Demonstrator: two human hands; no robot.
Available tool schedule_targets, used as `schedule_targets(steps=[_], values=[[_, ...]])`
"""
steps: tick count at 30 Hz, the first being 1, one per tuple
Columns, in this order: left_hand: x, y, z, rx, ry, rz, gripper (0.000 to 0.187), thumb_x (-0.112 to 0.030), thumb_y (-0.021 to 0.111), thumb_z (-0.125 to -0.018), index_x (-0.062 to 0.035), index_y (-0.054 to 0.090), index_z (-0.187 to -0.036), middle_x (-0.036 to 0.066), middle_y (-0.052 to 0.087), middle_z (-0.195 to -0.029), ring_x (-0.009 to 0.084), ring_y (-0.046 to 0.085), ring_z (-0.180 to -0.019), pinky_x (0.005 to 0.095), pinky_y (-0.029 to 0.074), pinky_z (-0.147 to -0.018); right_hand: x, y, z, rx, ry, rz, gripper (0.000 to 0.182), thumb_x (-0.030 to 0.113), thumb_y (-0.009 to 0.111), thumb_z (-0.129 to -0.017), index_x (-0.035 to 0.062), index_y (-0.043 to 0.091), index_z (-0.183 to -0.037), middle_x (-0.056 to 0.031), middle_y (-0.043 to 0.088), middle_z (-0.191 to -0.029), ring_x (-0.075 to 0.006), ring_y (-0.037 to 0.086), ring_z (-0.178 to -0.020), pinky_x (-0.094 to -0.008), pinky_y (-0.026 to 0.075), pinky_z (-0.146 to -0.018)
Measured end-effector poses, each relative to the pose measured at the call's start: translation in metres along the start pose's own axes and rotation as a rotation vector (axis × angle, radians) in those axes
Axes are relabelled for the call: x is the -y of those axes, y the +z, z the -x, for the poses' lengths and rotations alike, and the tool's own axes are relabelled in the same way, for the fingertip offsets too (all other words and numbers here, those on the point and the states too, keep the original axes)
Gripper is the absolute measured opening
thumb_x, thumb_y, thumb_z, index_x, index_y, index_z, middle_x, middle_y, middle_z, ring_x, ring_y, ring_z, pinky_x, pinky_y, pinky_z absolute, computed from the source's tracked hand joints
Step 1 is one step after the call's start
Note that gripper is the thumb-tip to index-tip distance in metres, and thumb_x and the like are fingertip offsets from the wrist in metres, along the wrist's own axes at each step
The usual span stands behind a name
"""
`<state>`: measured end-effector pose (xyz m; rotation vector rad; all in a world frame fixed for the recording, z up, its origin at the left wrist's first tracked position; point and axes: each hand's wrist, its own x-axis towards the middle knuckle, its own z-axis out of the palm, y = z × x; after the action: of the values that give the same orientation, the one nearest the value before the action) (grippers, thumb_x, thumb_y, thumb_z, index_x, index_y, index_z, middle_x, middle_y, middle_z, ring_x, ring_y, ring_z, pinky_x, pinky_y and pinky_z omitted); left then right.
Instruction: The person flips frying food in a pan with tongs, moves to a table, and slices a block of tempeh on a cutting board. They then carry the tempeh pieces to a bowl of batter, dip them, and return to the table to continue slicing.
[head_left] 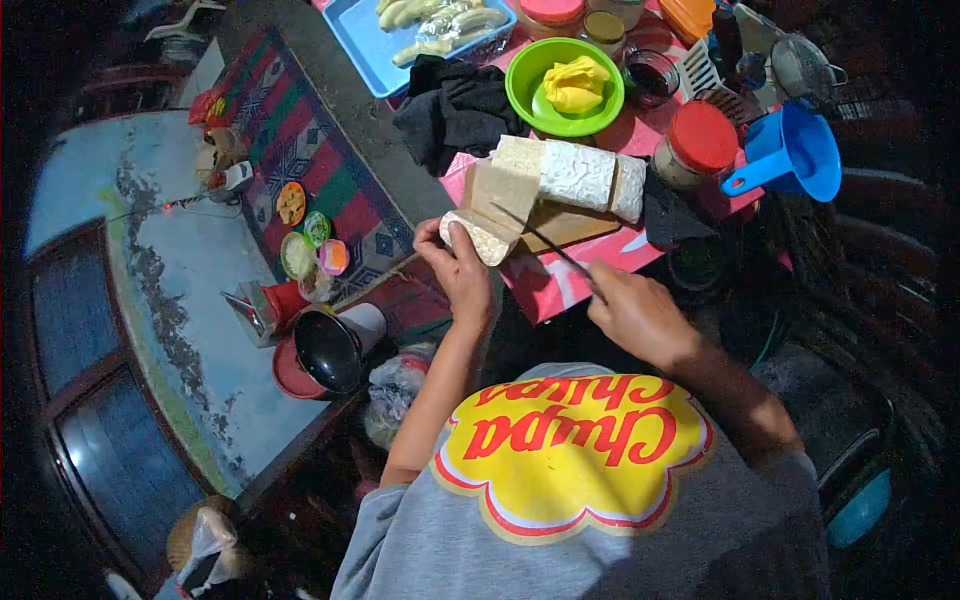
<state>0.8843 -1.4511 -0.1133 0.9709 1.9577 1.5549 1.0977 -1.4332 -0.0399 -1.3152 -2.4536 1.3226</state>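
Tempeh chunk (478, 240) pinched in the left hand (464, 275), right hand (640, 315) gripping a knife (562, 257), blade super near it.

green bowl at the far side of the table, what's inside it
A crumpled yellow bundle sits inside the green bowl. The part of the bowl directly beneath it is covered and can't be seen.

Shining brightest on the tempeh block (577, 176), pink tablecloth (535, 285) and grey T-shirt (580, 500), darkening to grainy black at the corners. Shadowing the T-shirt's lower right. Glaring off the window (70, 300), bowing its frame through wide-angle distortion.
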Motion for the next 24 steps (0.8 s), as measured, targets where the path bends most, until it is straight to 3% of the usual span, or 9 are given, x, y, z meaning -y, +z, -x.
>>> schedule_targets(steps=[5, 7, 24], values=[[-0.001, 0.002, 0.002, -0.012, 0.060, -0.092, 0.025, -0.024, 0.041, -0.089, -0.0030, 0.032, -0.099, 0.007, 0.038, -0.094, 0.0133, 0.038, -0.085, 0.0263, 0.034, -0.078, 0.025, 0.011, -0.020, -0.112, -0.070, 0.106, 0.029, 0.011, 0.050, -0.075, 0.0011, 0.039, -0.099, -0.0191, 0.053, -0.074, -0.0376, 0.054, -0.065, -0.0453, 0.043, -0.055], [-0.008, 0.004, 0.003, -0.011, 0.029, -0.082, 0.021, -0.016, 0.041, -0.087, -0.0007, 0.031, -0.097, 0.011, 0.036, -0.096, 0.0190, 0.037, -0.091, 0.0306, 0.029, -0.086, 0.030, 0.011, -0.021, -0.103, -0.060, 0.136, 0.029, 0.010, 0.050, -0.074, 0.0010, 0.039, -0.099, -0.0191, 0.053, -0.073, -0.0369, 0.055, -0.064, -0.0447, 0.044, -0.054], [-0.006, 0.002, 0.002, 0.018, 0.070, -0.104, 0.020, -0.016, 0.040, -0.087, -0.0018, 0.030, -0.099, 0.012, 0.035, -0.099, 0.0200, 0.036, -0.094, 0.0311, 0.029, -0.086, 0.037, 0.012, -0.030, -0.075, -0.057, 0.225, 0.023, 0.007, 0.049, -0.072, 0.0003, 0.042, -0.094, -0.0181, 0.053, -0.069, -0.0329, 0.057, -0.058, -0.0401, 0.046, -0.048]])
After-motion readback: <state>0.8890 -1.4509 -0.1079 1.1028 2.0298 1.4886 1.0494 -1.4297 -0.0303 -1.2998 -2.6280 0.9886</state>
